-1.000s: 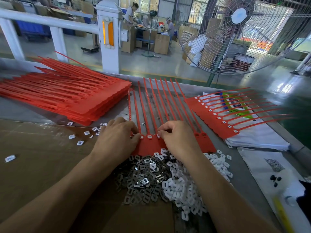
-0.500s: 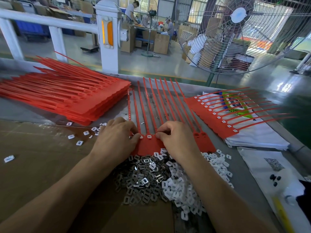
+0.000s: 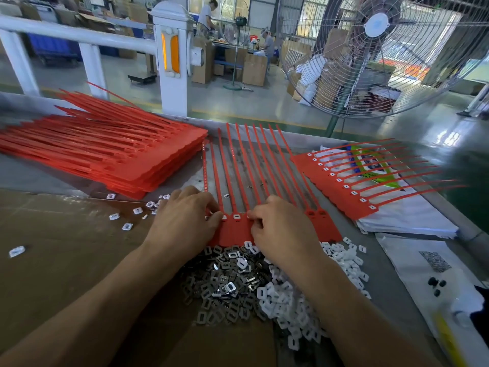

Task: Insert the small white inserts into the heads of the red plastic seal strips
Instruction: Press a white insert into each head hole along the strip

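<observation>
A wide factory hall is stretching out beyond the tabletop (image 3: 397, 274), which is showing grey metal on the right and is lying under brown cardboard (image 3: 53, 247) on the left. A white railing (image 3: 79, 35) is running along the far edge, joining a white post (image 3: 172, 62) that is carrying an orange reflector. A large pedestal fan (image 3: 375, 49) is standing at the right behind the tabletop, and a smaller fan (image 3: 234, 35) is standing farther back. The grey floor (image 3: 238, 107) is gleaming with daylight on the right. Cardboard boxes (image 3: 254, 70) are sitting around a distant workbench, where two people (image 3: 209, 11) are working.
</observation>
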`<action>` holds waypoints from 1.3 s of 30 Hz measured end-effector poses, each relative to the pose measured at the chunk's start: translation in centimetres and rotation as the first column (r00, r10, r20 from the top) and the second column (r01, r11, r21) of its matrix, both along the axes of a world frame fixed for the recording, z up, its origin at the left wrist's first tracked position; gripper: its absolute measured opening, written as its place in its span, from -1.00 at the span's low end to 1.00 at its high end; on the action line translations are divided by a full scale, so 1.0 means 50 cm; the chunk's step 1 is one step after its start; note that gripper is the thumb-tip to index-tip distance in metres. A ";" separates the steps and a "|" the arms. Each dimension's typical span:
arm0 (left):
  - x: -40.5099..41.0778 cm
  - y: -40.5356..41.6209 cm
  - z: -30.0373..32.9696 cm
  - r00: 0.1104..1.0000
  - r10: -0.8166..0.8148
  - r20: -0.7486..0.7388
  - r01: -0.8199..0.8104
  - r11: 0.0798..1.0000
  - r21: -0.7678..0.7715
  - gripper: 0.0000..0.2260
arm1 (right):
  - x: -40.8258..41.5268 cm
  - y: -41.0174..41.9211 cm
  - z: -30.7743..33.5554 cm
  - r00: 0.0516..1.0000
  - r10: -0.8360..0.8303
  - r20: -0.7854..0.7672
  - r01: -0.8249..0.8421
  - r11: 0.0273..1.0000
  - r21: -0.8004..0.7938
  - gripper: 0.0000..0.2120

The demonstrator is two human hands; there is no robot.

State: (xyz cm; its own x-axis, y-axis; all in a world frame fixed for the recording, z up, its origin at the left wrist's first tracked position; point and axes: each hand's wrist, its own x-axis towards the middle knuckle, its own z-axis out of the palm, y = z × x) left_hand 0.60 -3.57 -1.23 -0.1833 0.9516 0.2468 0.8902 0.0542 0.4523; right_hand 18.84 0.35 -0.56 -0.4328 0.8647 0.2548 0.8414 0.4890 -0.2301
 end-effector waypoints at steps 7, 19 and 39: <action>-0.002 0.000 -0.002 1.000 -0.008 -0.010 0.008 1.000 -0.004 -0.82 | 0.006 -0.005 0.004 0.998 0.018 0.057 -0.017 1.000 -0.016 -0.72; 0.000 -0.001 0.002 1.000 -0.016 0.003 0.016 1.000 -0.002 -0.83 | 0.039 0.005 0.020 0.980 0.031 -0.196 -0.069 0.979 -0.192 -0.67; 0.002 -0.003 0.007 1.000 -0.016 0.018 0.016 1.000 0.004 -0.86 | 0.075 0.022 0.021 0.946 0.127 -0.297 -0.230 0.910 -0.345 -0.91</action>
State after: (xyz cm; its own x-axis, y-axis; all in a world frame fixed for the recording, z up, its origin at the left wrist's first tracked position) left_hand 0.69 -3.75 -0.86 -0.1723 0.9535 0.2473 0.8826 0.0379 0.4686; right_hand 22.56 1.44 0.50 -0.5508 0.8327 0.0571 0.6317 0.4606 -0.6236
